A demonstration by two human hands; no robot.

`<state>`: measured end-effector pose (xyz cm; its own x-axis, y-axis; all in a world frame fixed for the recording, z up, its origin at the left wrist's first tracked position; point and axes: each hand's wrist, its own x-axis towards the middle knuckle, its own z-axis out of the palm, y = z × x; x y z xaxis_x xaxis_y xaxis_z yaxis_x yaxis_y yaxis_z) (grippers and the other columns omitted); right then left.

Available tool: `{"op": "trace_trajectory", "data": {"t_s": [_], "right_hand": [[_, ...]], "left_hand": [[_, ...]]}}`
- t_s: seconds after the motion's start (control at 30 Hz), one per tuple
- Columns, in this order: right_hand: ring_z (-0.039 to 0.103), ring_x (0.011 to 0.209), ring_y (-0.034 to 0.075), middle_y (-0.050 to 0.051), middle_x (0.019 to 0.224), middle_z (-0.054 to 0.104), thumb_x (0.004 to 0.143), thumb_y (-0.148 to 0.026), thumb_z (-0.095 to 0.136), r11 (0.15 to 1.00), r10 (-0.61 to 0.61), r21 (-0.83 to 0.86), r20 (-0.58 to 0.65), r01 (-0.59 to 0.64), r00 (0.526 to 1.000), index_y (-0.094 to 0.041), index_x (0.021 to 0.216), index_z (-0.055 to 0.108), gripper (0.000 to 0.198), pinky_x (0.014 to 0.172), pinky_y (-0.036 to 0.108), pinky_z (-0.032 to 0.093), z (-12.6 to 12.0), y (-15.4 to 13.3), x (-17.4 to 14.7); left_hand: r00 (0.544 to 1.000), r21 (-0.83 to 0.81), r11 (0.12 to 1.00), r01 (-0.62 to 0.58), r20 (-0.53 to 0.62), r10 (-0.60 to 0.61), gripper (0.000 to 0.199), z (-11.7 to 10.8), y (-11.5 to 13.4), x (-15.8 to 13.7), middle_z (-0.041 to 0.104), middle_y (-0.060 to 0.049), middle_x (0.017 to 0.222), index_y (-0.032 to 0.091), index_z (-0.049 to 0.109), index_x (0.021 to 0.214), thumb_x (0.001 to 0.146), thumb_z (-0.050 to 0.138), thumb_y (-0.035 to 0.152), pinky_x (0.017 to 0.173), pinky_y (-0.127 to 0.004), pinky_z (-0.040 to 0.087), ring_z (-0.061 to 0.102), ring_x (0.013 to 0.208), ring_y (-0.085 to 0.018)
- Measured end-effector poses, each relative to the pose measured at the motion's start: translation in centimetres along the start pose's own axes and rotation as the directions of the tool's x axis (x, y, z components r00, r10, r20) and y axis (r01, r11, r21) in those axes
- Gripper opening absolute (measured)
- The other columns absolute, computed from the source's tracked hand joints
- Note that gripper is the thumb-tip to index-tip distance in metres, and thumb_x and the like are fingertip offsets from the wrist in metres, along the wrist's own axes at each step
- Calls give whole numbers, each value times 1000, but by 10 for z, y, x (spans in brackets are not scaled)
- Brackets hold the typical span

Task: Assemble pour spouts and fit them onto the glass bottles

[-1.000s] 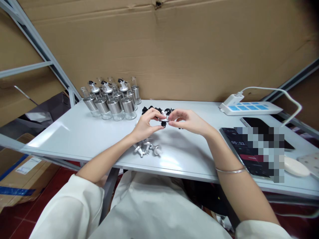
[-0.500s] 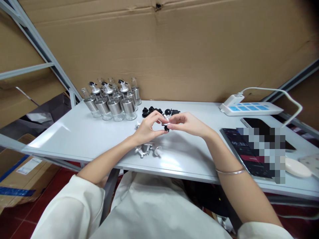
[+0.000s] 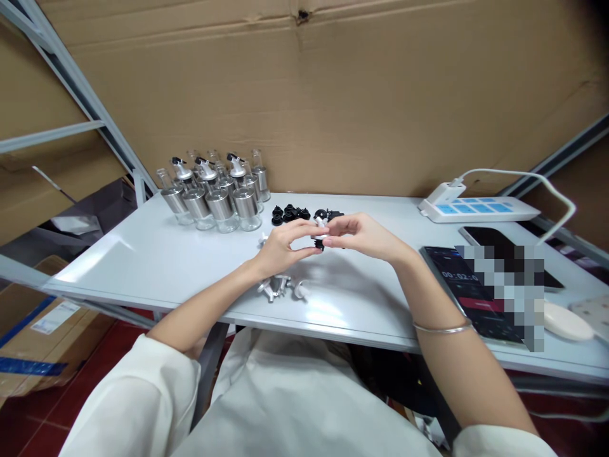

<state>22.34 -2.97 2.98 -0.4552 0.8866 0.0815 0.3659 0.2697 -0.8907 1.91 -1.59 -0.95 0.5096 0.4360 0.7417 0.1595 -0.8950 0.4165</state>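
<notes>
Between my two hands, just above the table, is a small pourer spout [image 3: 320, 235] with a silvery-white top and a black ribbed stopper below. My left hand [image 3: 284, 246] pinches it from the left, thumb low and fingers along the top. From the right, the thumb and fingertips of my right hand [image 3: 364, 239] close on it too. Behind my hands lie black stoppers [image 3: 289, 214] and some thin black parts [image 3: 333, 215]. Several silvery-white spout tops [image 3: 281, 287] rest on the table nearer to me.
Glass bottles with steel sleeves [image 3: 221, 206] stand at the back left, some fitted with pourers. To the right are a power strip [image 3: 480, 208] with a white cable, a phone [image 3: 457, 285] showing a timer, a second dark phone and a round cream object [image 3: 566, 319]. Cardboard [image 3: 361, 95] walls the back.
My fingers have shifted slightly on the pourer spout, the left ones now lying flatter over its top. The spout has moved a little to the right.
</notes>
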Motion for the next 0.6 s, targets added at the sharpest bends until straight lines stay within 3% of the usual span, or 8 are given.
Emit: {"op": "trace_trajectory", "data": {"t_s": [0.13,0.2,0.3,0.4,0.5,0.6], "right_hand": [[58,67,14,4,74,69,68,-49,71,1000,8,-8,30,-8,1000,-15,81,70,36,65,28,43,-3,2,0],[59,67,15,4,73,68,71,-50,68,1000,-6,-7,-17,6,1000,-15,80,69,36,67,29,45,-5,6,2],[61,69,16,6,73,69,80,-48,58,999,-38,-36,-261,30,965,-15,78,65,33,71,31,47,-10,16,7],[65,75,20,9,80,72,84,-30,53,948,-66,-304,-463,-89,884,-15,80,65,20,74,33,48,-15,30,14],[66,90,25,12,97,73,85,-16,48,795,-81,-575,-416,-194,906,-14,90,69,22,83,36,47,-18,43,18],[65,104,26,14,111,71,86,-8,43,719,-4,-664,-300,-206,954,-11,100,70,31,92,35,46,-18,52,20]], "left_hand": [[1000,18,1000,-15,-10,16,31,0,1,0,68,-6,95,19,67,108,77,70,25,81,-27,53,66,87,-13],[1000,18,1000,-21,-20,21,31,0,1,1,68,-5,92,18,67,107,76,71,24,79,-26,53,65,85,-13],[999,9,1000,-22,-27,22,31,0,1,0,67,-5,91,19,67,105,76,71,25,78,-27,53,65,84,-13],[1000,5,1000,-18,-13,18,30,0,0,0,68,-5,93,18,67,105,76,71,24,80,-28,53,65,86,-13],[1000,2,1000,-20,1,20,28,0,0,0,68,-6,95,18,66,105,78,69,23,81,-28,53,65,88,-13],[1000,-4,1000,-7,16,8,27,0,1,1,68,-6,96,18,66,106,79,68,23,81,-28,53,65,89,-14]]}}
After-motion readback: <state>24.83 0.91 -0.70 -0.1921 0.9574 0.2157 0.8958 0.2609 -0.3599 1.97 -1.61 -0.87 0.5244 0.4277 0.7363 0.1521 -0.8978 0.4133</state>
